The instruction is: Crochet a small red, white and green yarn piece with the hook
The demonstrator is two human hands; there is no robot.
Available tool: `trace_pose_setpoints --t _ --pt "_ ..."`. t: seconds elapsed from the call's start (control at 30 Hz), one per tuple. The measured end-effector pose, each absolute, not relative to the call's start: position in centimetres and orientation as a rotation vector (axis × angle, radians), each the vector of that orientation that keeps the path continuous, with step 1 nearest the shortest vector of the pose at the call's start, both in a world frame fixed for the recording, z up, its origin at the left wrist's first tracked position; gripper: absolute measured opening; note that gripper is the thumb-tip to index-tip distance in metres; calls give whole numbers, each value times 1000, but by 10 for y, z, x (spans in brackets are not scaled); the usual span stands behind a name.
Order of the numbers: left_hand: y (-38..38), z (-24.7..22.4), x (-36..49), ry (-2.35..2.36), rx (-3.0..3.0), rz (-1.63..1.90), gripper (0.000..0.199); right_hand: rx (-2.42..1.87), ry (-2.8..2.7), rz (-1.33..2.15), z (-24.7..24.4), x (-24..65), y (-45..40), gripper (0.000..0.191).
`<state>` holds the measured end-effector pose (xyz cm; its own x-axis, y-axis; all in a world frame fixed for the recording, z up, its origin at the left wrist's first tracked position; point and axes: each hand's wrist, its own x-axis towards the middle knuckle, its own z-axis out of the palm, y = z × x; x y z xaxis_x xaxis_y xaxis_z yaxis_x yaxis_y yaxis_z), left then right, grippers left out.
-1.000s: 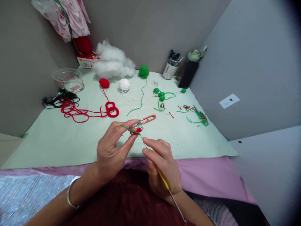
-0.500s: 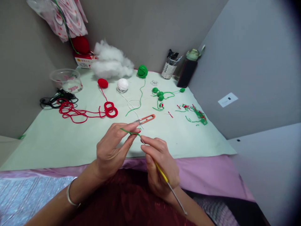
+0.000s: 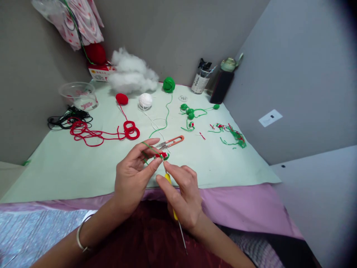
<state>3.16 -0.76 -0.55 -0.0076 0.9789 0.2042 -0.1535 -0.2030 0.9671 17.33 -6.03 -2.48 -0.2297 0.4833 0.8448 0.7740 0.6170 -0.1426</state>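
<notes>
Between the thumb and fingers of my left hand (image 3: 136,171) is a small red and green crochet piece (image 3: 164,156). Green yarn (image 3: 150,147) runs over the left fingers to it. My right hand (image 3: 182,193) is closed on a crochet hook (image 3: 168,178) with a yellow grip; its tip meets the piece's near edge, and its metal back end points down toward my lap. Just beyond the fingertips lie orange-handled thread snips (image 3: 174,142), blades toward my left hand. Part of the piece is hidden by the fingers.
Red (image 3: 122,98), white (image 3: 145,101) and green yarn balls (image 3: 169,85) stand at the back, before white stuffing (image 3: 132,72). Red crocheted rings (image 3: 131,130) lie left, small green crocheted pieces (image 3: 190,112) right, yarn scraps (image 3: 237,137) farther right. A bottle (image 3: 223,82) stands by the wall.
The crochet piece has turned so its red and green face shows. My right hand has shifted slightly left, and the hook is now steeper. The left fingers have spread, with the green yarn drawn over them.
</notes>
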Motion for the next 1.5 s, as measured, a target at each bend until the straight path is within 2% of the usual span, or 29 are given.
trace_pose_setpoints --t 0.17,0.33,0.43,0.57,0.63,0.83,1.07,1.13,1.33,1.4,1.5 --pt "-4 -3 29 930 1093 1279 35 -995 -1882 -340 -26 174 -59 30" --pt "-1 -4 25 935 1224 1291 37 -1000 -1682 57 -20 175 -59 27" --pt "-1 -5 26 920 1227 1232 36 -1007 -1756 -61 -20 177 -58 30" --pt "-3 -5 28 927 1175 1212 38 -1013 -1785 -238 -23 179 -54 45" --pt "-4 -5 28 902 1116 1195 40 -1008 -1737 -160 -24 179 -52 49" --pt "-6 -2 31 777 846 1065 38 -1023 -1515 121 -31 181 -47 35" --pt "-8 2 35 707 700 994 35 -975 -1766 -342 -34 184 -49 42" --pt "-9 0 34 737 768 1059 35 -943 -1755 -271 -31 185 -48 42" --pt "-11 -4 30 785 980 1085 42 -931 -1615 305 -18 195 -46 38" --pt "-11 -5 30 792 1002 1076 43 -958 -1645 320 -16 198 -49 38" --pt "-12 -5 33 810 1007 1106 43 -966 -1705 119 -19 196 -53 44"
